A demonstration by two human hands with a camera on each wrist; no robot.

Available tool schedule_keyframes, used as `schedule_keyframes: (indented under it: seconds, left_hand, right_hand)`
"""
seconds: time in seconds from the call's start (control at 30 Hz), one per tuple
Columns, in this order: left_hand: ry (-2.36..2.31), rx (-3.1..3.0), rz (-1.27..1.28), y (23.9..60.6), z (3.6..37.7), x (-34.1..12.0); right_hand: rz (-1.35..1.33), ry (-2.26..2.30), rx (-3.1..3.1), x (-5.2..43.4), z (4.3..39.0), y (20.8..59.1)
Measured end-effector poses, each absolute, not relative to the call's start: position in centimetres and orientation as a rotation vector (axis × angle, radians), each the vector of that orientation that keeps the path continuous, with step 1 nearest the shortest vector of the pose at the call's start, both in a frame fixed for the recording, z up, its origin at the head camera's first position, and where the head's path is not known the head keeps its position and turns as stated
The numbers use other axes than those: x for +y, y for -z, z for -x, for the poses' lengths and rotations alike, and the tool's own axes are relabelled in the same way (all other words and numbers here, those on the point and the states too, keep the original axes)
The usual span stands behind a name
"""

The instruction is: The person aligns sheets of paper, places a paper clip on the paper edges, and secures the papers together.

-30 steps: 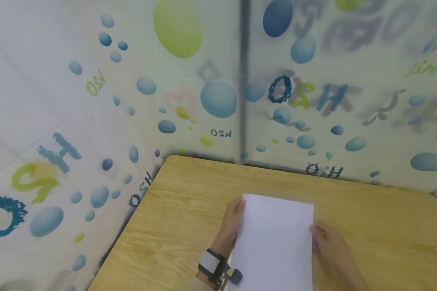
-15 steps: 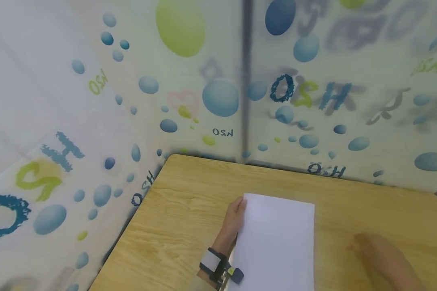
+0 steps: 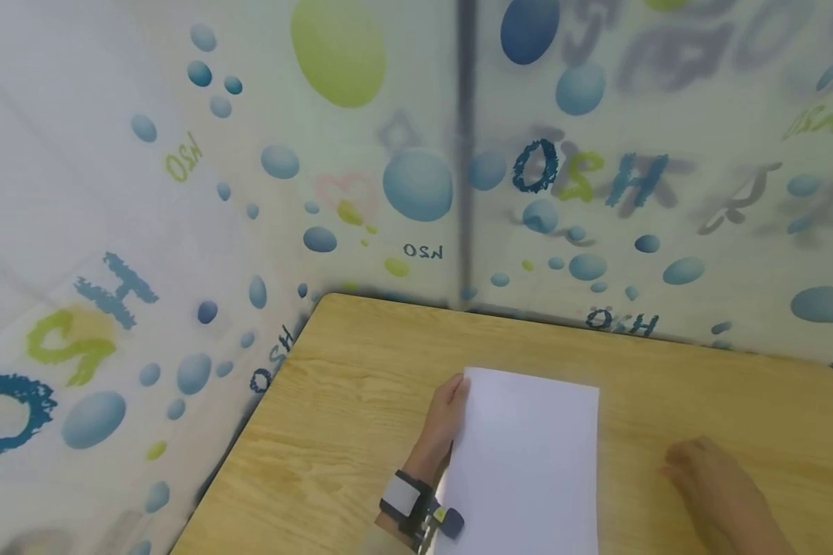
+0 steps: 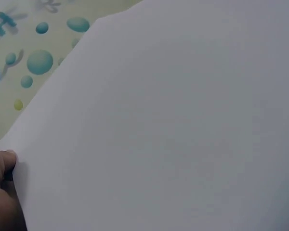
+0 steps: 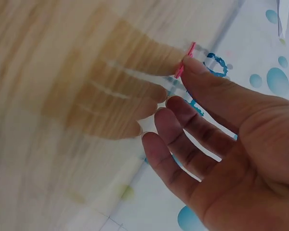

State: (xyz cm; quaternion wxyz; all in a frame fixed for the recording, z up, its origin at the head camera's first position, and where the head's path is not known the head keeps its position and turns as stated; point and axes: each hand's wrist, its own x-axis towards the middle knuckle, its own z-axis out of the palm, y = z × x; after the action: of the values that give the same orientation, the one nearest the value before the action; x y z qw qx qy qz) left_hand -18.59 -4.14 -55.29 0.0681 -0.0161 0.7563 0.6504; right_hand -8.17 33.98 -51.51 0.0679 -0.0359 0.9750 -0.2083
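My left hand grips the left edge of a blank sheet of white paper, near its far corner, in the head view. In the left wrist view the paper fills most of the picture, with part of the thumb at the lower left; whether it is more than one sheet I cannot tell. Away to the right of the paper, low at the tabletop, is my right hand. In the right wrist view its thumb tip presses on a thin pink paper clip; the index finger is hidden and the other fingers are curled.
The wooden table meets a patterned wall at the back and left. A black wrist strap with a small device sits on my left wrist, beside the paper's edge. The tabletop mirrors my right hand.
A second ago my right hand was at the paper's right edge. It has let go and moved right, down to the tabletop, where it has shifted only slightly lately. The left hand keeps its grip.
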Motion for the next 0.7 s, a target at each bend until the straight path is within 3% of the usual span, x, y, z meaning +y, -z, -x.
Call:
schedule_keyframes:
  seconds: [0.7]
  left_hand:
    - [-1.951, 2.325, 0.006, 55.2, 18.6, -3.7]
  right_hand:
    - [-0.086, 0.699, 2.784, 32.7, 8.7, 50.3]
